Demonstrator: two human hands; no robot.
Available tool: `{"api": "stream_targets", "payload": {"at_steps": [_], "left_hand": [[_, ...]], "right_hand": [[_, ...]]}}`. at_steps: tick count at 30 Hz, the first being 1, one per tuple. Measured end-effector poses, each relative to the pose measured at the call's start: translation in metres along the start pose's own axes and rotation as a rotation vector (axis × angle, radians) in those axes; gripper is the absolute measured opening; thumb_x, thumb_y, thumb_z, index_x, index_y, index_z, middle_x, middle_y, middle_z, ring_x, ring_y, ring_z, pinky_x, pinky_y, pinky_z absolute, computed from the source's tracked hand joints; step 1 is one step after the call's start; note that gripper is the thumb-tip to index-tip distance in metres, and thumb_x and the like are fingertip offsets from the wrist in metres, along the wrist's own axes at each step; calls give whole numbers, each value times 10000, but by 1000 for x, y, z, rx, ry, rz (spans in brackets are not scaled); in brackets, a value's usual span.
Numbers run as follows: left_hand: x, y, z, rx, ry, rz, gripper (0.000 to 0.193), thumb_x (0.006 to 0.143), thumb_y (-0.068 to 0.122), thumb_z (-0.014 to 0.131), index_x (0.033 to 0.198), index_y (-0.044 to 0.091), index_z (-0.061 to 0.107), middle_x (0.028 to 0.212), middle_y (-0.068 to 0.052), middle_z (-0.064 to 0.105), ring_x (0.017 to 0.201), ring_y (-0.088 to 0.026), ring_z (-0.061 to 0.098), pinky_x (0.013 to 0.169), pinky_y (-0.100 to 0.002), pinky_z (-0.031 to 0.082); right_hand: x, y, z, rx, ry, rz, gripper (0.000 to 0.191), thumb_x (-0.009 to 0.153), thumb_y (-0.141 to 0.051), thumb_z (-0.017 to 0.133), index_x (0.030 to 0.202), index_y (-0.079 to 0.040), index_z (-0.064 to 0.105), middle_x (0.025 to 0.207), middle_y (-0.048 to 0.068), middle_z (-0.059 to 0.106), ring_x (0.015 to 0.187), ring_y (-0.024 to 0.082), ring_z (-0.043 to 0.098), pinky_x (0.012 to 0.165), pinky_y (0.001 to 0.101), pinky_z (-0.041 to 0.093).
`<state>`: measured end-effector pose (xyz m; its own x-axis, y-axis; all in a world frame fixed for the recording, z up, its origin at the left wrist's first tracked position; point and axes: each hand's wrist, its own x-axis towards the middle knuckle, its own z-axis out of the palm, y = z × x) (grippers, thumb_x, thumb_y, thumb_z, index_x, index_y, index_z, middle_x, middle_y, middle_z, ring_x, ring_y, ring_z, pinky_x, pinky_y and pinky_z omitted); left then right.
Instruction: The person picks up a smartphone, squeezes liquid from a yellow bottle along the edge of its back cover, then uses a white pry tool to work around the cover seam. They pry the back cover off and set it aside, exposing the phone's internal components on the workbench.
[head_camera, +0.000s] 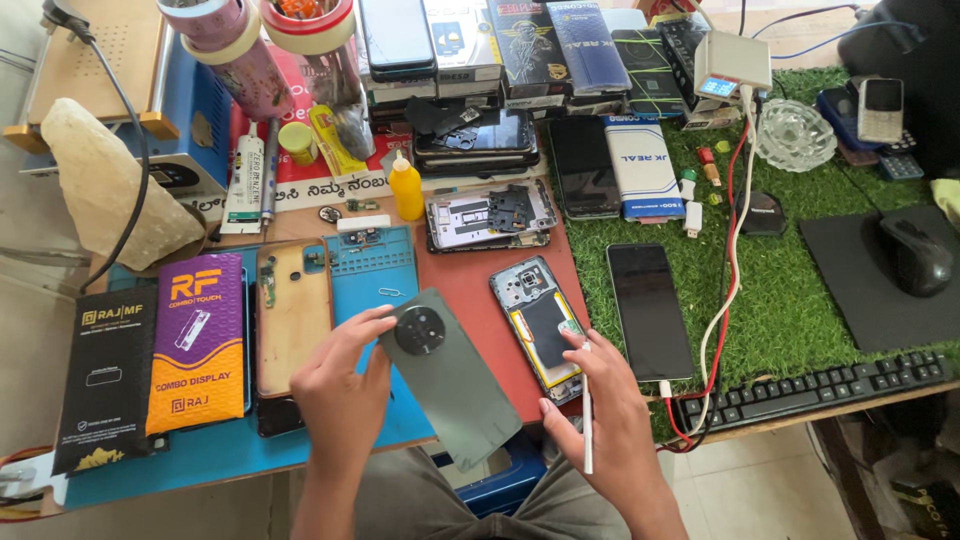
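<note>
Two hands work a stripped phone: left hand (345, 385) fingers pinch the dark green back cover (450, 375); right hand (600, 400) grips a white tool (587, 430), fingertips on the opened phone (542, 325); refitting likely needs careful alignment

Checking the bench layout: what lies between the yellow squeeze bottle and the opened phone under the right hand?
In the head view, a stripped phone frame lies between yellow bottle and opened phone.
</note>
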<state>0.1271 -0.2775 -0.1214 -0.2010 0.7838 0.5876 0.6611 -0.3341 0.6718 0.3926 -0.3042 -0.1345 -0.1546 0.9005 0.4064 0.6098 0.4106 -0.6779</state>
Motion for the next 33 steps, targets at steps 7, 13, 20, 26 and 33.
{"api": "stream_targets", "payload": {"at_steps": [7, 13, 20, 26, 33], "left_hand": [[8, 6, 16, 72, -72, -25, 305, 784, -90, 712, 1051, 53, 734, 1054, -113, 765, 979, -296, 746, 821, -374, 586], [17, 5, 25, 106, -145, -11, 299, 819, -65, 669, 1081, 63, 734, 1096, -116, 751, 989, -316, 730, 851, -400, 576], [21, 5, 29, 87, -186, -53, 292, 869, -42, 646, 1128, 64, 729, 1128, -121, 742, 969, -329, 721, 827, -406, 576], [19, 4, 28, 111, -209, -67, 327, 862, -58, 632, 1147, 72, 729, 1113, -121, 747, 945, -328, 720, 804, -409, 574], [13, 0, 27, 49, -241, -114, 333, 865, -45, 620, 1139, 90, 754, 1022, -121, 757, 971, -302, 711, 847, -396, 555]], "right_hand": [[-5, -1, 4, -29, 59, 3, 630, 739, -137, 838, 1264, -58, 500, 1386, 210, 609, 1329, 445, 556, 1067, 482, 464], [-8, -3, 8, -34, 105, 4, 656, 725, -146, 856, 1270, -63, 500, 1367, 213, 611, 1290, 429, 586, 1027, 468, 491], [-10, -2, 10, -39, 108, -6, 650, 732, -151, 845, 1277, -62, 500, 1362, 201, 615, 1289, 433, 577, 1030, 483, 481], [-11, -1, 10, -20, 108, -2, 625, 739, -144, 836, 1267, -63, 510, 1360, 200, 615, 1298, 432, 569, 1049, 490, 469], [-14, -1, 13, -44, 103, -20, 609, 749, -135, 826, 1264, -57, 509, 1364, 201, 610, 1320, 449, 546, 1070, 507, 451]]}}
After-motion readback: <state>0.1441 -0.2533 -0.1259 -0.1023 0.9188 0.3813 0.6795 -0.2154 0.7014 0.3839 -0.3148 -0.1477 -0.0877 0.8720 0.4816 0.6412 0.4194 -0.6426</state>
